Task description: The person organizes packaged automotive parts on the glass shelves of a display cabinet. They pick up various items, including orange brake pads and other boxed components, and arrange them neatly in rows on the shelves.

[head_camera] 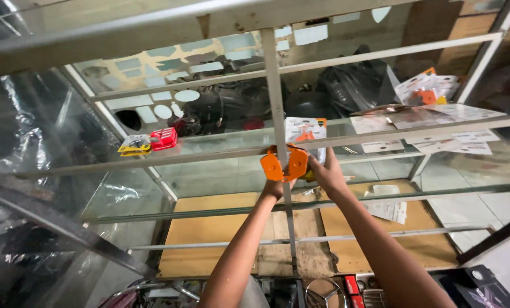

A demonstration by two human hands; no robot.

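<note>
Both my arms reach into a glass display cabinet with a white metal frame (278,114). My left hand (273,187) and my right hand (325,173) together hold an orange plastic part (284,164) made of two rounded plates, pressed against the frame's vertical centre bar at the level of a glass shelf (221,145). Just behind the orange part stands a white packaged item (305,130) with an orange piece inside.
A red packet (164,138) and a yellow packet (134,146) lie on the shelf at left. White packaged goods (432,117) are spread on the shelf at right. Black bags (352,82) sit behind. A wooden board (209,228) forms the cabinet floor.
</note>
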